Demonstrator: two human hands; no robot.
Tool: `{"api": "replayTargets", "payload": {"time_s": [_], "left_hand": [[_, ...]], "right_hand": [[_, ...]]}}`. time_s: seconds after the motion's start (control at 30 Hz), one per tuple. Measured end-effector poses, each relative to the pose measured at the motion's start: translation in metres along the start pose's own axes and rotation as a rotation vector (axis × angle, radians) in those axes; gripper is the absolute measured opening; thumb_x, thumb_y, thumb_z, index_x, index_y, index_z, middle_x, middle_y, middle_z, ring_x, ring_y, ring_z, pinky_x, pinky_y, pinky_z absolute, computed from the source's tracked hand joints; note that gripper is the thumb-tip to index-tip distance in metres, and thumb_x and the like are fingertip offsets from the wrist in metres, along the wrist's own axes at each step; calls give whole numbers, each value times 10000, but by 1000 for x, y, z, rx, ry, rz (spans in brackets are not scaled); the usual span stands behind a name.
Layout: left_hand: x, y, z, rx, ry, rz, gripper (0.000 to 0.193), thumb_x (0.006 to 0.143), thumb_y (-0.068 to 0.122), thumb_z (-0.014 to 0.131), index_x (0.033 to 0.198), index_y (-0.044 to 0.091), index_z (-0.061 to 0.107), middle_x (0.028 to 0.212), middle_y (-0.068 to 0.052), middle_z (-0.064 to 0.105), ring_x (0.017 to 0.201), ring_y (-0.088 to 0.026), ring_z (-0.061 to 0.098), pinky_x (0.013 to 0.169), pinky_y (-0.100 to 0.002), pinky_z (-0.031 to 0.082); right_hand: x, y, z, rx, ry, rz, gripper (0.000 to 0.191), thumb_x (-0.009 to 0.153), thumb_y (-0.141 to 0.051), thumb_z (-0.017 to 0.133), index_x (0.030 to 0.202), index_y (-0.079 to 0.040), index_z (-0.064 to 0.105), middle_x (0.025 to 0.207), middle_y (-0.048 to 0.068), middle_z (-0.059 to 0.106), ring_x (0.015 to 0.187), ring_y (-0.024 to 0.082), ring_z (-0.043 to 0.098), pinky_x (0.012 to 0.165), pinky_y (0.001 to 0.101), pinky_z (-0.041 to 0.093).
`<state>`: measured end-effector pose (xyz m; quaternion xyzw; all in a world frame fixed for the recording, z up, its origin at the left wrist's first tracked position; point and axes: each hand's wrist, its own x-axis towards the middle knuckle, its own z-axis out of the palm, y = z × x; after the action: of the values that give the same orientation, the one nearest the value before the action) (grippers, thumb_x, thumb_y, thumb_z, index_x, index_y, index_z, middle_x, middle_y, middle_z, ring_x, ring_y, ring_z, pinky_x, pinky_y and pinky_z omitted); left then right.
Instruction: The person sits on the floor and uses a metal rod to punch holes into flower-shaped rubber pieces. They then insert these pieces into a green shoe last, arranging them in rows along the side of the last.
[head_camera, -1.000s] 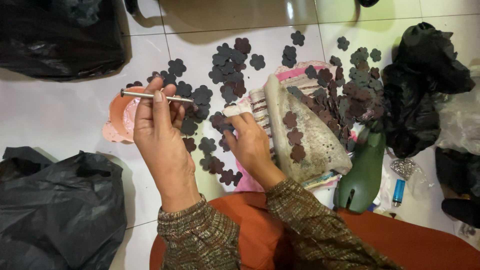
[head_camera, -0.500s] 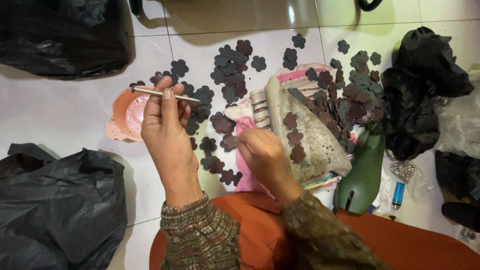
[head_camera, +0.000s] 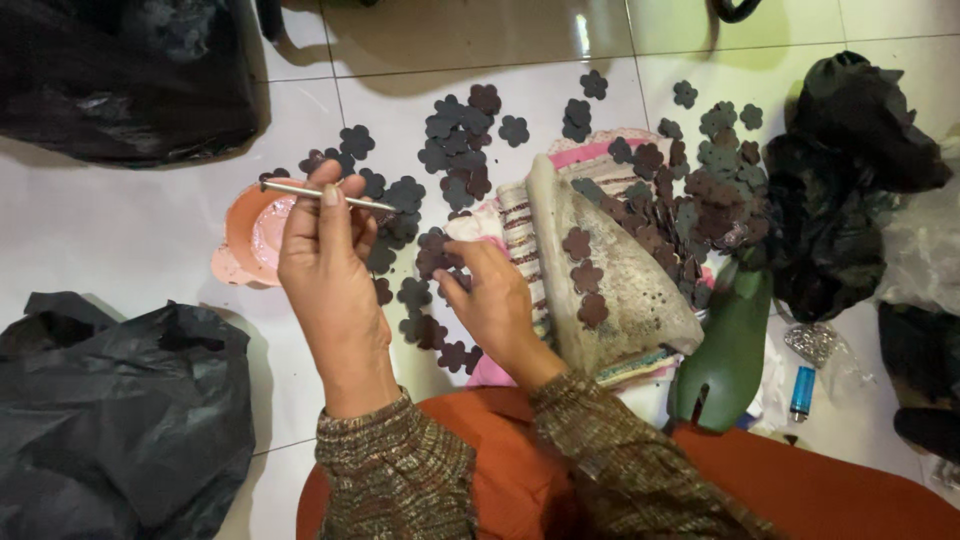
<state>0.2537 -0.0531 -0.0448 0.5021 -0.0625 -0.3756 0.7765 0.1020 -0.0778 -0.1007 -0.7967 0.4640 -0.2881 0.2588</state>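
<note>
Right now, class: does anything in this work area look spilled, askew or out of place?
Dark flower-shaped cutouts lie scattered loose across the white tiled floor, not gathered in one pile. Some overlap the striped cloth. The left hand holds a thin metal rod. Nothing looks broken.

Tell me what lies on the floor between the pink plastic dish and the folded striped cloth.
In the head view, dark flower-shaped cutouts lie scattered on the white tiles between the pink plastic dish and the folded striped cloth; the left hand hangs above part of that stretch.
</note>
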Motion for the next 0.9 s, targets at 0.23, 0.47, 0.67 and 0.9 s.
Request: {"api": "replayTargets", "payload": {"time_s": [0.23, 0.47, 0.67, 0.9], "left_hand": [[12, -7, 2, 20, -28, -16, 261, 1073, 164, 574, 1277, 39, 677, 1058, -28, 730, 834, -38, 600, 777, -192, 526], [13, -13, -2, 4, -57, 3, 259, 1077, 153, 579, 1282, 26, 673, 1054, -32, 725, 818, -50, 593, 763, -197, 526], [-2, -18, 2, -8, -109, -16, 261, 1083, 156, 588, 1296, 25, 664, 1068, -40, 732, 815, -61, 609, 744, -199, 519], [-29, -28, 22, 116, -178, 1, 261, 1093, 168, 595, 1306, 34, 666, 1086, -37, 738, 844, -59, 637, 751, -207, 537]], "right_hand": [[11, 8, 14, -49, -1, -96, 206, 804, -69, 795, 973, -83, 679, 906, 79, 654, 801, 274, 652, 711, 379, 518], [-8, 22, -6, 614, -144, 378, 149, 898, -40, 781, 985, -49, 659, 843, -7, 645, 735, 83, 583, 648, 235, 488], [-50, 45, -98, 759, -182, 817, 240, 888, -63, 722, 1125, -51, 683, 932, 8, 722, 749, 67, 626, 622, 217, 474], [-102, 102, -193, 619, 50, 857, 222, 916, -109, 714, 1128, -44, 710, 963, 29, 747, 779, 79, 631, 707, 226, 525]]}}
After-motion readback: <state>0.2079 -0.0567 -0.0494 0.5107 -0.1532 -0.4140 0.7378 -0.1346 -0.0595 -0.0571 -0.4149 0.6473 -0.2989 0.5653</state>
